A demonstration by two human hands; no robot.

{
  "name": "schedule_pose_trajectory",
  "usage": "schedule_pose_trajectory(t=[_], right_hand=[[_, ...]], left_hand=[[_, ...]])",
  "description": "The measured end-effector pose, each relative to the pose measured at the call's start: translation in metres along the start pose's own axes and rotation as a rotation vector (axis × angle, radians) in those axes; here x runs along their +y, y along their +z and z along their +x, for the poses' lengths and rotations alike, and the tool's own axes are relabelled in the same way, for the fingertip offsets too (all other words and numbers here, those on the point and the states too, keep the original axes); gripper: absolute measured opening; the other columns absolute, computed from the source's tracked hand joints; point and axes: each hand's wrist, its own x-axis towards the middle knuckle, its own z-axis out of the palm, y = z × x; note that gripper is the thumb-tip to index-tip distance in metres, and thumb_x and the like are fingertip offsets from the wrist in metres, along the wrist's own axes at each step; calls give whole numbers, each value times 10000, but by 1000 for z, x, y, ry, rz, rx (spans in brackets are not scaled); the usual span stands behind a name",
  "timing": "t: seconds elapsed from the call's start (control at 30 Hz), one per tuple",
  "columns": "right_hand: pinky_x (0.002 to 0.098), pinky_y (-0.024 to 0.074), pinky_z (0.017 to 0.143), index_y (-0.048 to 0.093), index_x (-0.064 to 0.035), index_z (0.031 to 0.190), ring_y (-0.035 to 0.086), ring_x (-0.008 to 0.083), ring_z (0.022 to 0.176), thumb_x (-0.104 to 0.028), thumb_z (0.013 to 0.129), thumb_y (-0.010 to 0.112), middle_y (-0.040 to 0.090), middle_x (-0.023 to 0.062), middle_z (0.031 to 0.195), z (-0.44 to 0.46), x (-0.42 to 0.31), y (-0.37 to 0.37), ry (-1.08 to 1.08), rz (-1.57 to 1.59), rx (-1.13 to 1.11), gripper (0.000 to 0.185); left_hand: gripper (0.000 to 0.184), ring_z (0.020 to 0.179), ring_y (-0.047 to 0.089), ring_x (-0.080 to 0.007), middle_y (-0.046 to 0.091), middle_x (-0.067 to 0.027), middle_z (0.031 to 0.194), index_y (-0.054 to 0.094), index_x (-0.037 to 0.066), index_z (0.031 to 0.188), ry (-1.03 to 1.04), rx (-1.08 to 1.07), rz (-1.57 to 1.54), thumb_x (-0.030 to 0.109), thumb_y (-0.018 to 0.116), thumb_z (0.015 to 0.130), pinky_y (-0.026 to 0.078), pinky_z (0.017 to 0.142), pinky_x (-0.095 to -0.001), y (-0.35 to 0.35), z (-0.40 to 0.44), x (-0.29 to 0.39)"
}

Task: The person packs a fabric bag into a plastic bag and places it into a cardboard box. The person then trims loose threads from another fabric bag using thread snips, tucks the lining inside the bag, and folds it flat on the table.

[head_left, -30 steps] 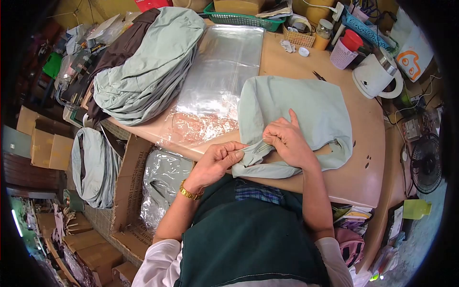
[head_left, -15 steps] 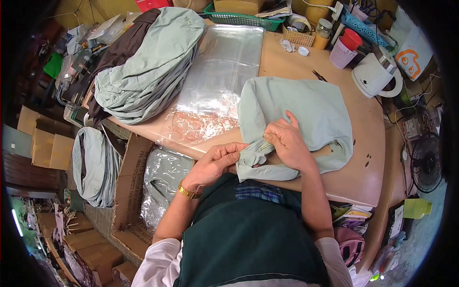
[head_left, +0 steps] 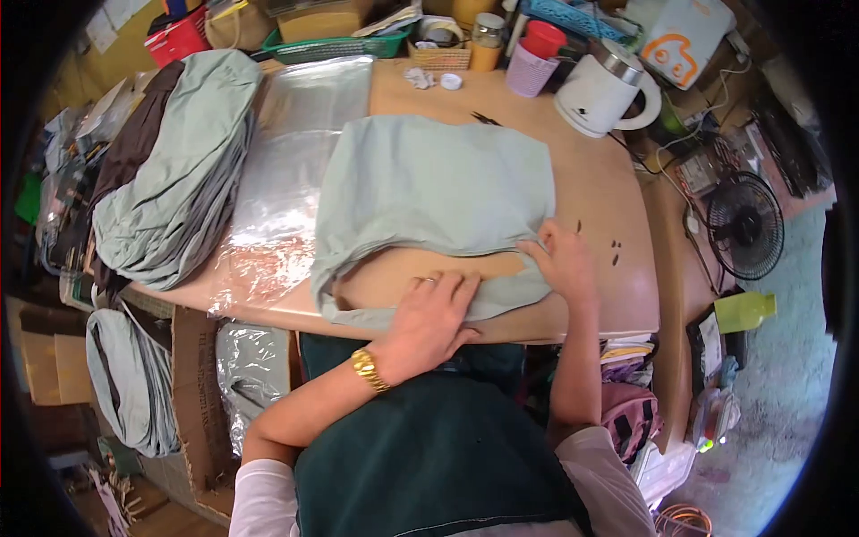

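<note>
A pale grey-green cloth piece (head_left: 438, 179) lies spread on the tan table, its lower part curving into a band that rings a patch of bare tabletop. My left hand (head_left: 431, 318) rests flat across that band near the table's front edge, fingers extended towards the opening. At the cloth's lower right corner, my right hand (head_left: 564, 261) pinches the fabric between thumb and fingers. A gold watch (head_left: 369, 370) circles my left wrist.
Left of the cloth are clear plastic sleeves (head_left: 300, 161) and a stack of similar cloth pieces (head_left: 183, 188). A white kettle (head_left: 598, 94), small scissors (head_left: 486, 118) and a pink cup (head_left: 530, 73) stand or lie at the back. A fan (head_left: 744, 224) is at right; a cardboard box (head_left: 199, 394) sits below left.
The bunched lower part of the cloth is now laid out as an open band. My left hand has let go and flattened; my right hand has moved to the right corner. The view has shifted right.
</note>
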Motion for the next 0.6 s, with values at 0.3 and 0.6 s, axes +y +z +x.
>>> schedule_pose_trajectory(t=[0.3, 0.6], right_hand=[[240, 322, 545, 590, -82, 716, 409, 20, 633, -252, 956, 628, 472, -102, 691, 17, -1, 55, 393, 1422, 133, 296], [217, 437, 669, 617, -10, 901, 521, 47, 755, -216, 953, 626, 587, -12, 797, 9, 66, -13, 148, 871, -53, 213]], left_hand=[[210, 846, 615, -243, 537, -98, 922, 633, -8, 998, 409, -458, -64, 90, 565, 825, 533, 756, -347, 24, -13, 19], [428, 975, 625, -313, 662, -150, 1064, 651, 22, 1163, -71, 119, -325, 175, 753, 777, 490, 878, -382, -87, 10, -43]])
